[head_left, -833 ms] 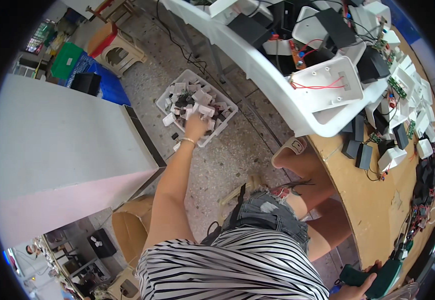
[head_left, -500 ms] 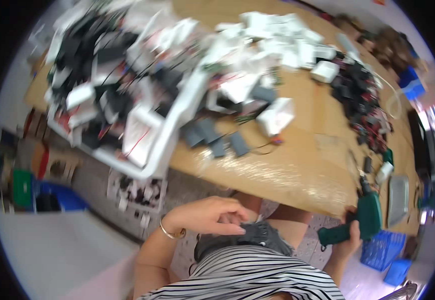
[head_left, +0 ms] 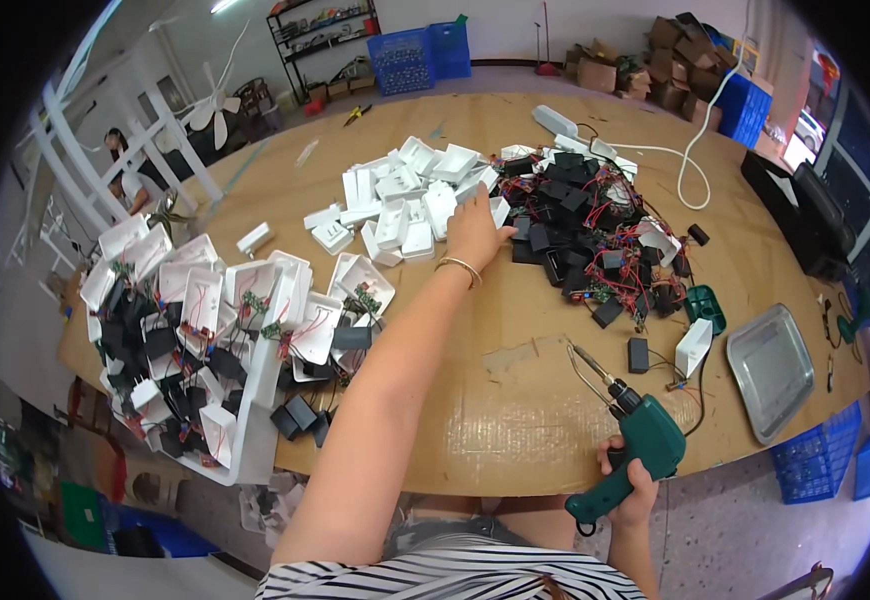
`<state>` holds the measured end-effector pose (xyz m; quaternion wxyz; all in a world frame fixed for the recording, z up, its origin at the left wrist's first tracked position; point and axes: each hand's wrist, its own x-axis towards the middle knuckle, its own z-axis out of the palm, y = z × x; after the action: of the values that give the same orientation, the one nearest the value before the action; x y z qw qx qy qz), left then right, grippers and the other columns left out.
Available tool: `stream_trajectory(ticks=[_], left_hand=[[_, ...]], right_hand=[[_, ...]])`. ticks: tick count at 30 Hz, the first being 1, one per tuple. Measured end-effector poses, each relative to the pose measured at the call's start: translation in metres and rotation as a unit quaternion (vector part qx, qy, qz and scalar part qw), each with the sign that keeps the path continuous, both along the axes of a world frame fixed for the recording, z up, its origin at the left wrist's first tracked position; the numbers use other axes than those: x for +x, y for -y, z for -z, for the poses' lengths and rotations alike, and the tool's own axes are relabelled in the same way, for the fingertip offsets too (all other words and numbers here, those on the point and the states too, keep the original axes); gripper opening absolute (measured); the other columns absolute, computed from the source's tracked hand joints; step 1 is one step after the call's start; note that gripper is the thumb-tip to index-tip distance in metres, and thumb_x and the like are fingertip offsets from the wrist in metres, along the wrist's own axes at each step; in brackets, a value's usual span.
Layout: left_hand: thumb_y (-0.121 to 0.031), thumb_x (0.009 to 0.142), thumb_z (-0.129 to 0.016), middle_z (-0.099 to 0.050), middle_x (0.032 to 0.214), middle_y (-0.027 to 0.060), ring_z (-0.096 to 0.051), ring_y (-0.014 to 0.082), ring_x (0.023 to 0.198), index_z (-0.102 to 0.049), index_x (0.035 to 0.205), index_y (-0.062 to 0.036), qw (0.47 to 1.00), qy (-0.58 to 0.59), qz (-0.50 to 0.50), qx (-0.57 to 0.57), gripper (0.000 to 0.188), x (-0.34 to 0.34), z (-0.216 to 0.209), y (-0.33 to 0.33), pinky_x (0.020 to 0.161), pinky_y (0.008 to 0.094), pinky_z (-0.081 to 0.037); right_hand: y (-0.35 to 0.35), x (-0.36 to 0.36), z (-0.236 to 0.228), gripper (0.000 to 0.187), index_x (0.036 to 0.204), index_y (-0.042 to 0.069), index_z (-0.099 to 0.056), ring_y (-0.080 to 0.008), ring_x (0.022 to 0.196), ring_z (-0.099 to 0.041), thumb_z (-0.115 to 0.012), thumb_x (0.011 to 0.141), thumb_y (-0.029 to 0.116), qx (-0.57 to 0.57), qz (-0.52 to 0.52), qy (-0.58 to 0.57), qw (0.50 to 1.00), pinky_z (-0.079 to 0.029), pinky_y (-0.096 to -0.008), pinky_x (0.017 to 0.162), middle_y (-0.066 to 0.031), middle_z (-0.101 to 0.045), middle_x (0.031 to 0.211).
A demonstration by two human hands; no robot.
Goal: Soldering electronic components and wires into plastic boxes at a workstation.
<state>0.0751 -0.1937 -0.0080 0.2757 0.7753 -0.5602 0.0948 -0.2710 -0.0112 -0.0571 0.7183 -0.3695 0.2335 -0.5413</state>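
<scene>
My left arm stretches across the table. My left hand [head_left: 474,230] is over the right edge of a heap of white plastic cases [head_left: 393,222], its thumb apart from the extended fingers. The fingertips touch or nearly touch the cases there; I cannot see a firm grip. Just right of that hand lies a pile of black box-shaped parts with red wires [head_left: 565,215]. Low at the right, my right hand [head_left: 637,492] is wrapped round the handle of a green soldering gun [head_left: 655,438]. Its metal tip points up and left over the table's front part.
On the left, a white crate [head_left: 258,425] holds wired cases and black blocks, some spilling beside it. A metal tray [head_left: 770,375] and a loose white case [head_left: 694,347] lie at right. A white cable [head_left: 693,180] curves across the far right. Another person [head_left: 135,185] is at far left.
My left hand has gone from near my lap out to the white cases. The head view has tilted up and shows more of the room. My right hand still holds the soldering gun.
</scene>
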Motion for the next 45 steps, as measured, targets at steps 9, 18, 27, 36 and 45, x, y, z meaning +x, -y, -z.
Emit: stream_trajectory(ticks=[9, 18, 27, 36, 45], left_hand=[[-0.016, 0.074, -0.071, -0.060, 0.089, 0.0099, -0.062, 0.0165, 0.068, -0.047, 0.115, 0.0018, 0.930, -0.357, 0.089, 0.014, 0.050, -0.017, -0.048, -0.051, 0.054, 0.0275, -0.050], [-0.020, 0.077, -0.067, -0.062, 0.066, 0.0117, -0.064, 0.0194, 0.064, -0.055, 0.102, 0.0047, 0.843, -0.509, 0.018, 0.173, 0.037, -0.080, -0.014, -0.198, 0.056, 0.0290, -0.051], [-0.039, 0.074, -0.067, -0.058, 0.053, 0.0142, -0.059, 0.0295, 0.050, -0.060, 0.071, 0.0004, 0.987, -0.061, -0.003, 0.147, 0.040, -0.100, 0.007, -0.220, 0.050, 0.0364, -0.047], [-0.012, 0.076, -0.053, -0.056, 0.096, 0.0104, -0.056, 0.0272, 0.086, -0.058, 0.095, -0.0053, 0.940, 0.287, 0.177, 0.044, 0.021, -0.012, -0.035, -0.066, 0.070, 0.0381, -0.046], [-0.012, 0.072, -0.055, -0.059, 0.091, 0.0069, -0.055, 0.0262, 0.090, -0.058, 0.091, -0.0065, 0.851, 0.389, 0.279, 0.215, 0.020, 0.028, 0.004, -0.023, 0.073, 0.0344, -0.048]], right_hand=[[-0.002, -0.005, -0.005, 0.054, 0.115, -0.004, -0.044, -0.0192, 0.073, -0.051, -0.062, 0.074, 0.027, -0.009, -0.018, -0.019, 1.000, -0.042, -0.0310, 0.070, -0.0129, -0.054, 0.098], [0.006, -0.002, 0.002, 0.046, 0.103, -0.005, -0.048, -0.0164, 0.072, -0.047, -0.054, 0.079, 0.034, -0.015, 0.027, 0.008, 0.999, -0.038, -0.0333, 0.078, -0.0145, -0.051, 0.096], [0.004, -0.002, 0.006, 0.044, 0.104, -0.005, -0.048, -0.0175, 0.074, -0.046, -0.051, 0.081, 0.032, -0.039, 0.033, 0.009, 0.999, -0.037, -0.0323, 0.078, -0.0150, -0.050, 0.097], [0.003, -0.003, 0.000, 0.045, 0.105, -0.006, -0.049, -0.0167, 0.072, -0.047, -0.052, 0.080, 0.032, -0.046, 0.035, 0.001, 0.998, -0.038, -0.0315, 0.076, -0.0154, -0.051, 0.097], [0.002, -0.004, 0.001, 0.048, 0.104, -0.006, -0.050, -0.0164, 0.069, -0.050, -0.056, 0.078, 0.034, -0.024, 0.037, 0.008, 0.999, -0.040, -0.0329, 0.074, -0.0157, -0.053, 0.094]])
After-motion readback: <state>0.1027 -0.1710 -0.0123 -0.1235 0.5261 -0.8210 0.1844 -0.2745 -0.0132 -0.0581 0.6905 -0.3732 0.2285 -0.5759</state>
